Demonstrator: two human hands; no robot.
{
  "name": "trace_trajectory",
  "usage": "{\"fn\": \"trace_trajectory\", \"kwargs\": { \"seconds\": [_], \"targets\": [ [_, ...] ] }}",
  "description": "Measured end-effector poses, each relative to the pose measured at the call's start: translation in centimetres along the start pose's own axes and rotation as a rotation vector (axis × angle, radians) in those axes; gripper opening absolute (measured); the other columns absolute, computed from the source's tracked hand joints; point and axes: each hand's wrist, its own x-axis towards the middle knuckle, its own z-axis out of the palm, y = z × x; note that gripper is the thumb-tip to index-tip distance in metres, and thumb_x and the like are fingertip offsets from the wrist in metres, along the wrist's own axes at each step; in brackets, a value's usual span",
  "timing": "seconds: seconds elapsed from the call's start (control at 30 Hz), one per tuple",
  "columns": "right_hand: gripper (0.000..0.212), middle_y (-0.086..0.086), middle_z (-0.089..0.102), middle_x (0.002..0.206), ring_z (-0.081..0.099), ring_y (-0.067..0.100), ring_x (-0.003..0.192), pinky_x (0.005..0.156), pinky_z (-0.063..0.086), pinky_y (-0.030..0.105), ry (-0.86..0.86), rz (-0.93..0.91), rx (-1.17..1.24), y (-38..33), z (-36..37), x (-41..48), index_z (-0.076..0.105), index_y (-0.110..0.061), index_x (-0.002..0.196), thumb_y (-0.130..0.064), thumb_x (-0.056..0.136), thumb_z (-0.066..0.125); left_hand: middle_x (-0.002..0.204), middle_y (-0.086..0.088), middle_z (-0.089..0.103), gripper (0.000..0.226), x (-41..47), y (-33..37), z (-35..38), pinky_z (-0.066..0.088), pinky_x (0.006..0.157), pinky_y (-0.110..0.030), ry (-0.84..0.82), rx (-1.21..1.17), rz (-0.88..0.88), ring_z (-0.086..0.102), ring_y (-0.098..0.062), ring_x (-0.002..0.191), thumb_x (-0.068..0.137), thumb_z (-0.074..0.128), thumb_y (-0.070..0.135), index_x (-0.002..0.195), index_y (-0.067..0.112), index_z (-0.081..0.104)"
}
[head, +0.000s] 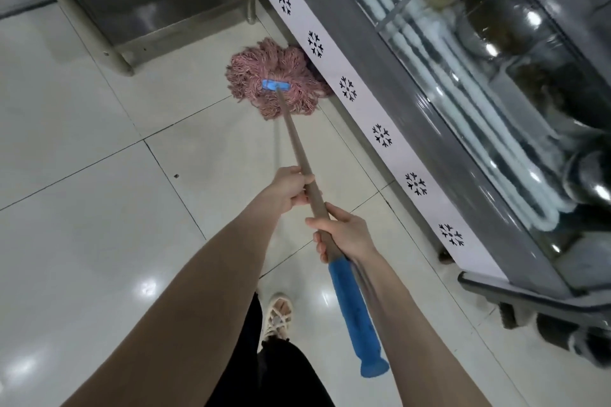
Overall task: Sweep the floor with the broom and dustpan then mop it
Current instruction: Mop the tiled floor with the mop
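A mop with a pink string head [274, 79] and a blue clamp [275, 85] lies spread on the pale tiled floor [99, 208], its strands touching the base of a display freezer. Its brown handle [294, 139] runs back toward me and ends in a blue grip [358, 317]. My left hand [287, 188] grips the handle farther down the shaft. My right hand [344, 235] holds it just above the blue grip. No broom or dustpan is in view.
A glass-fronted display freezer [463, 109] with a white snowflake-patterned strip [380, 135] runs along the right. A steel table frame with legs [115, 56] stands at the upper left. My sandalled foot [277, 317] is on the tiles below the hands.
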Motion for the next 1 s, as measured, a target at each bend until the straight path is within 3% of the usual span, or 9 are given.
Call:
{"fn": "trace_trajectory", "kwargs": {
  "seconds": [0.17, 0.27, 0.33, 0.4, 0.53, 0.67, 0.77, 0.9, 1.0],
  "targets": [
    [0.026, 0.013, 0.049, 0.055, 0.041, 0.019, 0.036, 0.037, 0.037, 0.021, -0.093, -0.006, -0.096, 4.9, -0.5, -3.1, 0.065, -0.024, 0.085, 0.001, 0.079, 0.071, 0.087, -0.015, 0.054, 0.055, -3.8, -5.7, -1.9, 0.051, 0.075, -0.041, 0.075, -0.099, 0.020, 0.061, -0.027, 0.070, 0.096, 0.048, -0.003, 0.146, 0.002, 0.025],
    [0.033, 0.012, 0.048, 0.057, 0.042, 0.018, 0.035, 0.036, 0.037, 0.020, -0.139, 0.021, -0.133, 7.9, 0.3, -4.8, 0.066, -0.016, 0.107, 0.001, 0.079, 0.071, 0.099, -0.021, 0.052, 0.048, -6.4, -8.8, -4.1, 0.053, 0.070, -0.041, 0.114, -0.139, 0.023, 0.060, -0.027, 0.070, 0.095, 0.048, -0.003, 0.140, 0.002, 0.032],
    [0.047, 0.011, 0.049, 0.058, 0.043, 0.016, 0.035, 0.037, 0.038, 0.019, -0.158, 0.052, -0.159, 9.8, 1.1, -6.0, 0.062, -0.018, 0.119, 0.001, 0.078, 0.072, 0.098, -0.021, 0.053, 0.023, -8.4, -10.6, -5.9, 0.055, 0.066, -0.040, 0.138, -0.154, 0.033, 0.060, -0.028, 0.069, 0.096, 0.048, -0.002, 0.119, 0.001, 0.046],
    [0.047, 0.010, 0.049, 0.061, 0.044, 0.014, 0.035, 0.037, 0.038, 0.019, -0.190, 0.072, -0.174, 11.3, 2.6, -7.3, 0.063, -0.018, 0.119, 0.002, 0.078, 0.072, 0.089, -0.018, 0.052, 0.004, -10.1, -12.2, -8.1, 0.054, 0.067, -0.040, 0.171, -0.178, 0.042, 0.060, -0.028, 0.069, 0.097, 0.047, -0.002, 0.097, 0.002, 0.047],
    [0.046, 0.009, 0.049, 0.060, 0.045, 0.013, 0.034, 0.037, 0.038, 0.018, -0.261, 0.073, -0.257, 14.7, 6.6, -9.2, 0.062, -0.014, 0.121, 0.004, 0.079, 0.069, 0.089, -0.019, 0.053, 0.008, -12.3, -15.5, -13.7, 0.053, 0.073, -0.043, 0.221, -0.216, 0.076, 0.062, -0.029, 0.071, 0.097, 0.046, -0.001, 0.106, -0.002, 0.046],
    [0.056, 0.008, 0.049, 0.056, 0.044, 0.013, 0.032, 0.035, 0.039, 0.019, -0.318, 0.089, -0.297, 20.4, 11.4, -11.5, 0.055, -0.013, 0.132, 0.006, 0.080, 0.068, 0.088, -0.020, 0.054, 0.004, -15.4, -20.0, -20.3, 0.059, 0.061, -0.040, 0.282, -0.245, 0.082, 0.063, -0.029, 0.071, 0.097, 0.046, -0.001, 0.094, -0.001, 0.048],
    [0.061, 0.008, 0.049, 0.055, 0.045, 0.015, 0.036, 0.038, 0.041, 0.021, -0.373, 0.100, -0.321, 24.8, 13.9, -13.6, 0.052, -0.012, 0.135, 0.005, 0.079, 0.069, 0.087, -0.021, 0.054, 0.005, -18.0, -23.7, -24.4, 0.054, 0.063, -0.042, 0.301, -0.267, 0.090, 0.062, -0.029, 0.073, 0.098, 0.043, -0.001, 0.098, -0.004, 0.047],
    [0.052, 0.013, 0.054, 0.062, 0.047, 0.018, 0.045, 0.041, 0.042, 0.024, -0.460, 0.115, -0.298, 27.9, 14.3, -15.9, 0.053, -0.020, 0.128, -0.002, 0.082, 0.070, 0.098, -0.023, 0.054, 0.013, -20.0, -27.0, -26.7, 0.050, 0.065, -0.035, 0.274, -0.262, 0.095, 0.062, -0.026, 0.076, 0.100, 0.039, 0.003, 0.109, -0.005, 0.046],
    [0.051, 0.017, 0.062, 0.071, 0.049, 0.016, 0.045, 0.040, 0.040, 0.022, -0.416, 0.062, -0.337, 28.9, 13.7, -16.8, 0.051, -0.013, 0.132, -0.006, 0.085, 0.069, 0.098, -0.022, 0.053, 0.011, -20.5, -28.4, -26.5, 0.052, 0.061, -0.032, 0.253, -0.277, 0.108, 0.063, -0.025, 0.077, 0.100, 0.040, 0.003, 0.104, -0.004, 0.047]
  ]
}}
